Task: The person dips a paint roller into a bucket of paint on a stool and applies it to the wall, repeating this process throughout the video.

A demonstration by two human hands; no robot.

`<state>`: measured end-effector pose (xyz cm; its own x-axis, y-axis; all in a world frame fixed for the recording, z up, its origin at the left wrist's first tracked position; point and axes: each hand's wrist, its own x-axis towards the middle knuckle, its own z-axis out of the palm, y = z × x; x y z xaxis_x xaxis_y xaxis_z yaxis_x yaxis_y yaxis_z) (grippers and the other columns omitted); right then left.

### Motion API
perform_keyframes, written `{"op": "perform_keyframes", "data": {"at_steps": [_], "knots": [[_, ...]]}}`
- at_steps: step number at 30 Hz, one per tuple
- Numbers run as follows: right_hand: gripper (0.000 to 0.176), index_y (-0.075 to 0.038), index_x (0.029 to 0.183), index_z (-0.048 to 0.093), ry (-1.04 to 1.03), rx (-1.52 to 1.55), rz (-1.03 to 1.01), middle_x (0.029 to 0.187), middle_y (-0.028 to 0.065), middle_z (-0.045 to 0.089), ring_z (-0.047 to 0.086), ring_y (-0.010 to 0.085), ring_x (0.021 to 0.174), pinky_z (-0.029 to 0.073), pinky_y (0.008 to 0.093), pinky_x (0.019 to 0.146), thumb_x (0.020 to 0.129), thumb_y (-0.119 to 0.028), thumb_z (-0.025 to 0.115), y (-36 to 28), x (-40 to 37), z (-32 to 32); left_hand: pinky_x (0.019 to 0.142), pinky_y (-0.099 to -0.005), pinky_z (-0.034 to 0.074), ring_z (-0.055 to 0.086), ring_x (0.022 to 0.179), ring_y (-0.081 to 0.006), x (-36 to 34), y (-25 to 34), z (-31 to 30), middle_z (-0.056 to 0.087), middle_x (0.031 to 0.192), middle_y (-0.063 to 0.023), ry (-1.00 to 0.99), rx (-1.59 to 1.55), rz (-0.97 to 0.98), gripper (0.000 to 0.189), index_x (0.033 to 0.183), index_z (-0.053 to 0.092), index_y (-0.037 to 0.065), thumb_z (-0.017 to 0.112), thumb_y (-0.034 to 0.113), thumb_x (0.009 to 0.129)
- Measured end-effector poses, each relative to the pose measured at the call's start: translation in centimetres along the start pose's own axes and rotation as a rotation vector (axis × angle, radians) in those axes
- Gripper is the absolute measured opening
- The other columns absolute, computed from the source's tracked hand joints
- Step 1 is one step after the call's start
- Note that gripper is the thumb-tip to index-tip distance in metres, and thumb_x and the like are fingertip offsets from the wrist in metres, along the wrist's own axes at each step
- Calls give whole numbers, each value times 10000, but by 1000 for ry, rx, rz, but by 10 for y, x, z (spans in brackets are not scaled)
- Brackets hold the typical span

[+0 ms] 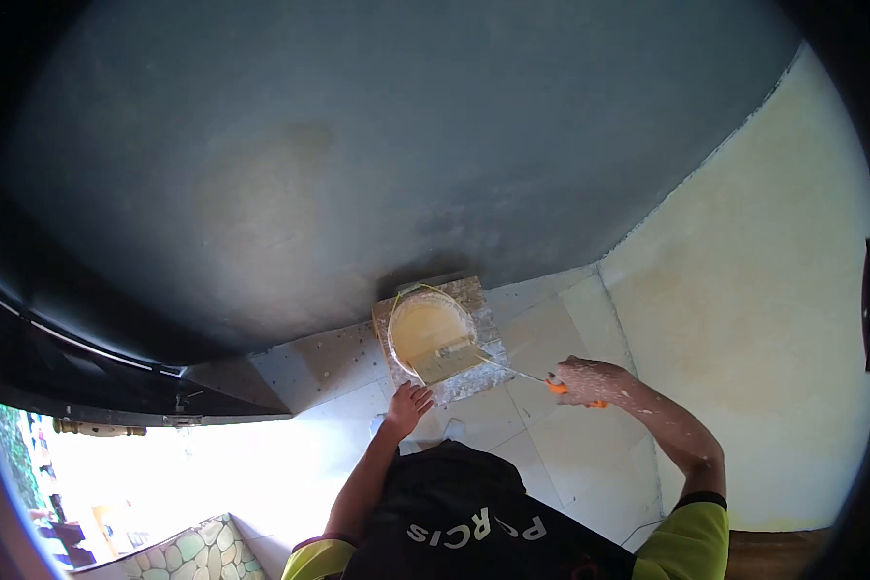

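Note:
My right hand, spattered with white, is closed around the orange handle of a roller. Its thin metal rod runs left to the roller head, which lies over the near rim of a round bucket of cream-coloured paint. Under the bucket is a paint-stained square board. My left hand is beside the near edge of the board and bucket, fingers spread, holding nothing that shows.
A dark grey wall rises behind the bucket, and a cream wall stands at the right. Light tiles cover the floor. At the lower left are a bright opening and a stone-patterned surface.

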<state>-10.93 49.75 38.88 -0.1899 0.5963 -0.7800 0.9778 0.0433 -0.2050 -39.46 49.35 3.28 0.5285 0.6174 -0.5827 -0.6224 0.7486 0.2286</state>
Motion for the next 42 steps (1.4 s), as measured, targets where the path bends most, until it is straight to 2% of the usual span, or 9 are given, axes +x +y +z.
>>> {"op": "perform_keyframes", "data": {"at_steps": [5,7,12,14,18,20,25,36,42], "knots": [[203,38,834,530,158,-275,-254,592,164,568,597,270,506,508,373,529,713,-124,549,-13,-72,-28,1022,-402,283,366,1216,-268,-3,3,2,385,1301,-145,-19,-24,-11,612,1281,289,-28,392,409,864],[319,-43,1008,496,-85,-247,24,841,181,541,570,282,891,481,387,730,772,-242,580,-48,-96,-52,1023,-402,282,357,1226,-261,-5,6,5,364,1325,-137,-9,-23,-21,634,1295,280,-24,379,430,863],[255,24,876,530,-251,-92,66,718,192,577,613,302,688,508,374,609,741,-187,581,-35,-13,-19,1013,-400,291,375,1214,-266,-8,8,5,384,1311,-153,-21,-50,-38,705,1298,274,-31,411,477,828],[195,45,811,530,-86,-231,-85,662,196,578,609,303,591,506,370,535,688,-101,568,4,56,33,1008,-401,295,387,1202,-273,-4,10,5,415,1279,-152,-21,-53,-38,691,1278,293,-30,429,469,820],[200,39,821,528,9,-181,-137,677,194,576,608,302,597,507,376,541,649,-62,548,-22,41,23,1001,-396,297,400,1191,-273,-4,9,0,447,1253,-149,23,-77,-53,705,1283,286,-27,443,469,808],[267,29,892,522,-185,-191,70,705,183,575,609,308,645,511,392,587,650,-77,559,-34,8,7,1002,-394,293,398,1194,-269,-1,7,-7,439,1264,-149,8,-64,-57,722,1296,271,-25,440,477,805],[381,-9,1021,487,-52,-236,-117,790,174,567,606,300,727,511,394,631,653,-75,561,-42,-79,-32,1003,-387,287,390,1204,-264,-2,9,-7,421,1288,-150,2,-55,-49,753,1320,242,-19,431,494,802],[146,89,739,516,-21,-159,-155,715,218,576,623,305,740,515,385,634,619,14,553,-43,66,59,1002,-377,281,395,1202,-253,-4,10,0,442,1272,-147,46,-49,-65,724,1295,298,-16,412,504,805],[217,89,840,497,-162,-185,-99,677,202,576,626,299,632,513,374,562,635,28,531,-49,-28,-4,1001,-376,282,400,1197,-258,-6,8,-2,447,1266,-148,40,-48,-51,699,1281,317,-20,403,493,815]]}}
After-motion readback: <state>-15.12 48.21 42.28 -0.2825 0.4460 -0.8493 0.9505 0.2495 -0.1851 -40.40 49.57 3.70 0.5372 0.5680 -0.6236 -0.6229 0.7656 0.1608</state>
